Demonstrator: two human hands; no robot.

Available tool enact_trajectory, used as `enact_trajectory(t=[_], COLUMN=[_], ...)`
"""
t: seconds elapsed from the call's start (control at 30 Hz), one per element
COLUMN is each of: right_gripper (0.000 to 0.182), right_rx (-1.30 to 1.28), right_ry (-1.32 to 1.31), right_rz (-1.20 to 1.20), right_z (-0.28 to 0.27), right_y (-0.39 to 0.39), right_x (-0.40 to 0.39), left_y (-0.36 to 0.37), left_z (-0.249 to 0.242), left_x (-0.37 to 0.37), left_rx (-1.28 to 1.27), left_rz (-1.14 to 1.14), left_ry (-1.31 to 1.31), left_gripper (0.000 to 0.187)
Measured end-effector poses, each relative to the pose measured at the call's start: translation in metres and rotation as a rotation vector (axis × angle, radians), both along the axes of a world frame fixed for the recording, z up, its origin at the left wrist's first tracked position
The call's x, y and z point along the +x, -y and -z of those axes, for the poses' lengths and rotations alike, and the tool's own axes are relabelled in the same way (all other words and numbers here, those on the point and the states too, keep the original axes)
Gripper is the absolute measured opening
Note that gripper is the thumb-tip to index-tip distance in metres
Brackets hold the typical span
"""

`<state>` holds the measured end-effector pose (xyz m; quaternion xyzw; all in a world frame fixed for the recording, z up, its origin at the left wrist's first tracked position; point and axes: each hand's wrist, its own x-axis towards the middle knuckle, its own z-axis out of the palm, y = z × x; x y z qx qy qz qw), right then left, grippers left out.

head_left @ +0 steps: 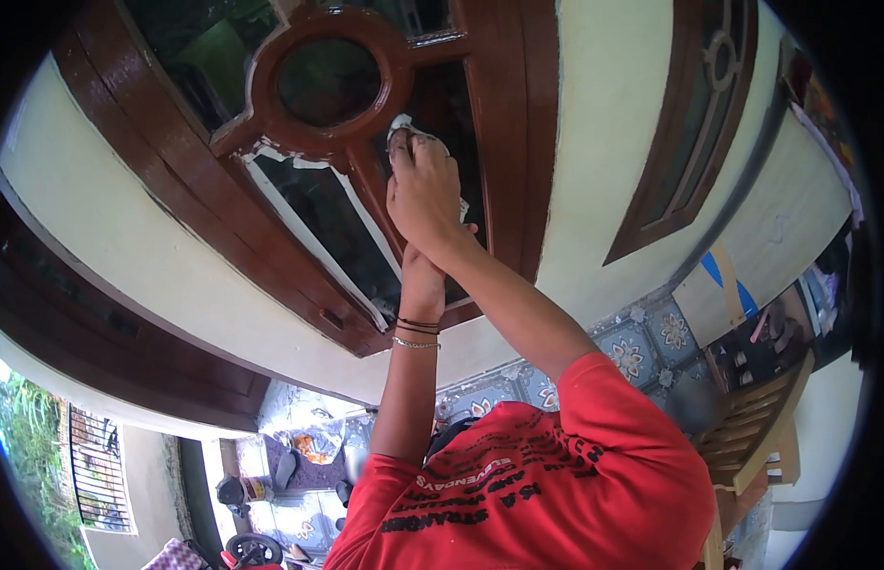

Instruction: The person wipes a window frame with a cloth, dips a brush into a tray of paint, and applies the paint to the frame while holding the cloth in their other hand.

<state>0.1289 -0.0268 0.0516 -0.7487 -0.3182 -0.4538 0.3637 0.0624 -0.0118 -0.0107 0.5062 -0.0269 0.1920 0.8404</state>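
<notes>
My right hand (425, 180) is raised to a glass pane (451, 104) in a brown wooden window frame (513, 142). Its fingers are closed on a crumpled white piece (400, 123), paper or cloth, against the pane's left edge below the round section. Below it, my left hand (424, 280), with dark bands and a chain at the wrist, reaches up behind my right forearm. Most of its fingers are hidden; a fingertip shows right of my right wrist. Another bit of white shows near there. White strips (368, 217) line the edges of the neighbouring pane (323, 214).
Cream wall (603, 123) surrounds the frame, with another brown window (689, 142) at right. Below are patterned floor tiles (627, 356), a wooden bench (755, 418) and a dark mat (314, 467) with footwear. A metal railing (95, 465) stands at lower left.
</notes>
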Motion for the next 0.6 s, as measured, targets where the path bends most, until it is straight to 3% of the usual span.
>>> enact_trajectory(t=[0.6], right_gripper=[0.039], right_rx=[0.092], right_ry=[0.080], right_rz=[0.143], right_z=[-0.037], right_y=[0.030], right_x=[0.030], left_y=[0.017], left_z=[-0.020], left_x=[0.032], left_rx=[0.064], left_rz=[0.073], left_ry=[-0.002], left_gripper=[0.026])
